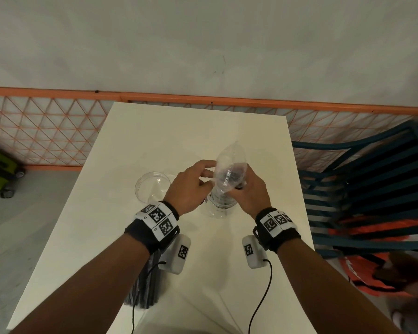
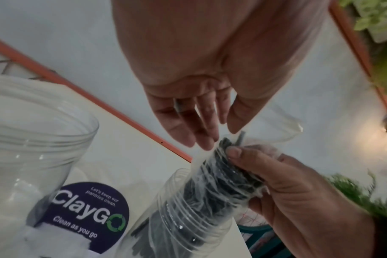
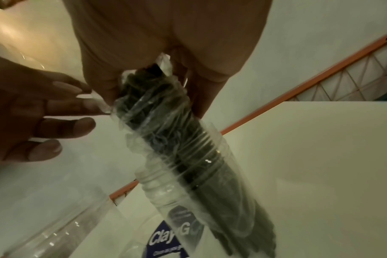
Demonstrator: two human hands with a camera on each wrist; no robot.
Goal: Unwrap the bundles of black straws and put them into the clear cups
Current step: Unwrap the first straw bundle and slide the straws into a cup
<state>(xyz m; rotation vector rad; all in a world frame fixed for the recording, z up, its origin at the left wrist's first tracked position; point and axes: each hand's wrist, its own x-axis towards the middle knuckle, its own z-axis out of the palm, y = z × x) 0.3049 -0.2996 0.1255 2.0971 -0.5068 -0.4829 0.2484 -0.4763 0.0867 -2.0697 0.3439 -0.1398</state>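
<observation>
A bundle of black straws (image 1: 230,180) in a clear plastic wrapper (image 1: 229,157) stands with its lower end inside a clear cup (image 1: 217,211) at the table's middle. My right hand (image 1: 239,186) grips the bundle near its top, above the cup's rim. My left hand (image 1: 209,174) pinches the loose wrapper beside it; in the left wrist view its fingertips (image 2: 207,144) touch the film over the straws (image 2: 219,176). An empty clear cup (image 1: 152,186) stands to the left. A second wrapped bundle (image 1: 144,285) lies under my left forearm.
The white table (image 1: 227,131) carries a round purple ClayGo sticker (image 2: 88,214) next to the cups. A dark teal slatted chair (image 1: 362,189) stands at the right with orange fabric (image 1: 377,273) on it. An orange lattice fence (image 1: 46,128) runs behind.
</observation>
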